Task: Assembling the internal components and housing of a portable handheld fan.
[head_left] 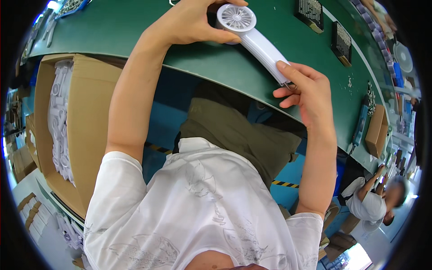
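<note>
The green workbench (103,36) was the largest item, its near edge running below my hands; I judged that edge a hazard should the grip slip. The open carton (96,96) stood to my left, holding white plastic parts (58,119); my left forearm came up between it and the bench, which I considered an obstruction to any reach that way. A small open cardboard box (377,130) sat to the far right, a blue-handled tool (361,120) just beside it. Two black trays (309,14) of small pieces lay ahead on the right, apart from my work.

The white handheld fan (265,51) was above the bench's near side, slanting between my hands. My left hand (191,27) was spread in a wide curve around its round head; the upper fingers ran partly out of view. My right hand (312,92) was half closed, thumb on the handle's end, other fingers loosely curled. In my judgement, good handling required steady support at both ends, light pressure off the grille (236,17), and care not to snag the thin loop (290,86) at the handle's tip.
</note>
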`<state>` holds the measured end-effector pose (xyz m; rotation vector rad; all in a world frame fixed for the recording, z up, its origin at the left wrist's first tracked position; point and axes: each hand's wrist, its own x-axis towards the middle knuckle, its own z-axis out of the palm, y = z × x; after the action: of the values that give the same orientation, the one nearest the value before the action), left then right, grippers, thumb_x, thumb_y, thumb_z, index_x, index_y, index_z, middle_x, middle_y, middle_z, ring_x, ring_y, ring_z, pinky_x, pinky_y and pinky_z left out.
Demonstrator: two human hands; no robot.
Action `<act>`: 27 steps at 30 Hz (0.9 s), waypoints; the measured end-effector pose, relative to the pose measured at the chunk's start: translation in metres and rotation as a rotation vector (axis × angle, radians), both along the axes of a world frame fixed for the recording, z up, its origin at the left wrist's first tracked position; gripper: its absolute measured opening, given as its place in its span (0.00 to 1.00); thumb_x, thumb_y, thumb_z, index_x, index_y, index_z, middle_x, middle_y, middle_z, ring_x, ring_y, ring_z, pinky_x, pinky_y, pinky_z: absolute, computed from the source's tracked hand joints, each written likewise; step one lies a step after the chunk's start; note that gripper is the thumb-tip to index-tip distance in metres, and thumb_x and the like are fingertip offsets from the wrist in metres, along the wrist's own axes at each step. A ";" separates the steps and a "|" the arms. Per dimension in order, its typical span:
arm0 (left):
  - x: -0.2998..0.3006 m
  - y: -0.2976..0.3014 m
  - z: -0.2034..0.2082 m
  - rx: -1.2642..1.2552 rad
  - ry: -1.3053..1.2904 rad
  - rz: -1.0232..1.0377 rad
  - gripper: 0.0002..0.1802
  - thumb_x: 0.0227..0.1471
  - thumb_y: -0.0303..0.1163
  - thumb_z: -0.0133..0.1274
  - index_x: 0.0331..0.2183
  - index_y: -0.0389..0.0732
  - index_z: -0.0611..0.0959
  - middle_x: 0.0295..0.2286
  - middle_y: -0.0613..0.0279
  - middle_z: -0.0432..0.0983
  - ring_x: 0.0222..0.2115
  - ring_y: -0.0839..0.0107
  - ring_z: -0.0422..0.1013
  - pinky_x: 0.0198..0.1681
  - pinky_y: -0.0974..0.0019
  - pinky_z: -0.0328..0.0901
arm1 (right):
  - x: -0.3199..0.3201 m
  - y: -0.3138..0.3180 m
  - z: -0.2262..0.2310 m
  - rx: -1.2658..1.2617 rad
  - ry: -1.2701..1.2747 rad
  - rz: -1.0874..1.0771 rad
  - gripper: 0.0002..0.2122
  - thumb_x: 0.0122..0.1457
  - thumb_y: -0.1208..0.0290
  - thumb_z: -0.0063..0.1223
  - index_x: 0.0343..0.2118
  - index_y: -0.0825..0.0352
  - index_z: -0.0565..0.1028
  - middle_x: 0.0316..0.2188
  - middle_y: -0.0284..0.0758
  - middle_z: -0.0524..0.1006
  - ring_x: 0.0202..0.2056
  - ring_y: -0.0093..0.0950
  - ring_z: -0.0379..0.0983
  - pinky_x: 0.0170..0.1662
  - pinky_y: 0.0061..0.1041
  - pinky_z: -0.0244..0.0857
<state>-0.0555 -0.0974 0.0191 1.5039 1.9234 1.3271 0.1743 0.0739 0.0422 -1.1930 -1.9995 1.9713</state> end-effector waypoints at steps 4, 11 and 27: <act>-0.005 0.000 -0.004 0.040 0.042 -0.027 0.37 0.40 0.35 0.76 0.50 0.32 0.78 0.43 0.53 0.80 0.45 0.68 0.76 0.52 0.65 0.69 | -0.005 0.006 0.004 0.015 -0.078 0.061 0.25 0.53 0.61 0.73 0.44 0.79 0.79 0.32 0.40 0.79 0.22 0.26 0.79 0.17 0.17 0.69; -0.010 0.006 0.004 0.002 0.309 -0.026 0.35 0.38 0.40 0.75 0.45 0.31 0.80 0.40 0.45 0.81 0.41 0.53 0.78 0.46 0.60 0.72 | -0.008 0.006 0.008 0.075 -0.101 0.081 0.22 0.54 0.62 0.70 0.41 0.79 0.80 0.28 0.36 0.77 0.19 0.20 0.76 0.16 0.14 0.65; -0.022 0.051 0.054 -0.346 0.564 -0.392 0.41 0.39 0.48 0.73 0.51 0.32 0.84 0.46 0.48 0.83 0.47 0.58 0.79 0.49 0.61 0.73 | -0.007 0.016 0.001 0.085 -0.091 0.046 0.21 0.55 0.64 0.69 0.41 0.80 0.79 0.25 0.31 0.69 0.17 0.16 0.70 0.15 0.12 0.60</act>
<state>-0.0776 -0.0462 0.0735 2.0648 1.8803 0.3995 0.1673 0.0896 0.0433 -1.2489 -2.1499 1.8635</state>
